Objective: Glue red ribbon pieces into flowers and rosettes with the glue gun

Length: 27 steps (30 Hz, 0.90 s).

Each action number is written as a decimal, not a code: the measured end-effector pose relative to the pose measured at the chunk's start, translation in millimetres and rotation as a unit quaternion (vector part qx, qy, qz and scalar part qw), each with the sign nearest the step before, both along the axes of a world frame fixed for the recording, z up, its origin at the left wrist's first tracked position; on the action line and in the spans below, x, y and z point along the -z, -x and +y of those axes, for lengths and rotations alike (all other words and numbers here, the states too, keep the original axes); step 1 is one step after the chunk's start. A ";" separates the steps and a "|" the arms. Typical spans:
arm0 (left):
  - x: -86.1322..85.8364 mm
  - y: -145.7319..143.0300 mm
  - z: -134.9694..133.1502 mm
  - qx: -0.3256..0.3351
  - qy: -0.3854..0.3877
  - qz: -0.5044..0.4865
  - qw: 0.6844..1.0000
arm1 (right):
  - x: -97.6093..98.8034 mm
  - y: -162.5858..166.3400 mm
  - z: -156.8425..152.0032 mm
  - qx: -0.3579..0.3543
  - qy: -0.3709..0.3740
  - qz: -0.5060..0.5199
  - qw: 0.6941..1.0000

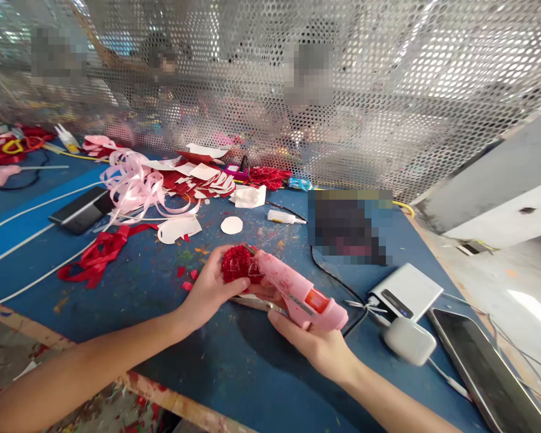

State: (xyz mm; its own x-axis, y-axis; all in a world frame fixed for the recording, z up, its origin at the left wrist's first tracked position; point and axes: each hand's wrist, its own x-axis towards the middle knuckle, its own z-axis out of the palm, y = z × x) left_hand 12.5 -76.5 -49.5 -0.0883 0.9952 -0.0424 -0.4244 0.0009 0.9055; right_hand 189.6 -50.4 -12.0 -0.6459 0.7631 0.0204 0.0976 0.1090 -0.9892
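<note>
My left hand (214,285) is closed around a small red glittery piece (237,264), its thumb along the near side. In my right hand (318,346) is a pink hot glue gun (293,288), gripped by the handle. The gun's nozzle points left and reaches the red piece; whether it touches is hard to make out. Below the two hands lies a pale, narrow object (256,302), partly hidden by the fingers. Small red scraps (188,285) lie on the blue table just left of my left hand.
Red ribbon (100,255), pink ribbon (133,177) and a dark phone (82,209) lie left. Cut red and white pieces (202,174) are heaped behind. A white disc (231,225) and small bottle (282,216) lie beyond my hands. A power bank (408,291), earbud case (410,341) and another phone (487,367) lie right. Perforated metal (252,78) stands behind.
</note>
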 end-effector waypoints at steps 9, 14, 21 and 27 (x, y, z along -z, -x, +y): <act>-7.1 2.6 3.0 -0.021 0.013 -0.065 0.998 | -14.6 -27.0 7.4 0.064 -0.228 -0.091 0.967; -10.7 3.5 4.3 -0.051 0.022 -0.070 0.996 | -4.8 -27.3 10.3 0.022 -0.309 -0.145 0.940; -11.6 3.2 2.8 -0.040 0.023 -0.055 0.997 | 7.5 -25.7 13.9 -0.015 -0.335 -0.167 0.927; -11.2 3.0 3.1 -0.039 0.021 -0.052 0.998 | 8.8 -23.5 13.2 -0.015 -0.338 -0.180 0.924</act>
State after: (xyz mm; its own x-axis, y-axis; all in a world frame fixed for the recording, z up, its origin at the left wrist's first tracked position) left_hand 9.5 -73.4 -38.2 -0.1581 0.9827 -0.0965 -0.5164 0.0011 0.8563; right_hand 213.1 -37.1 -20.8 -0.7239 0.6365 0.2660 0.3934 0.6976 -0.5988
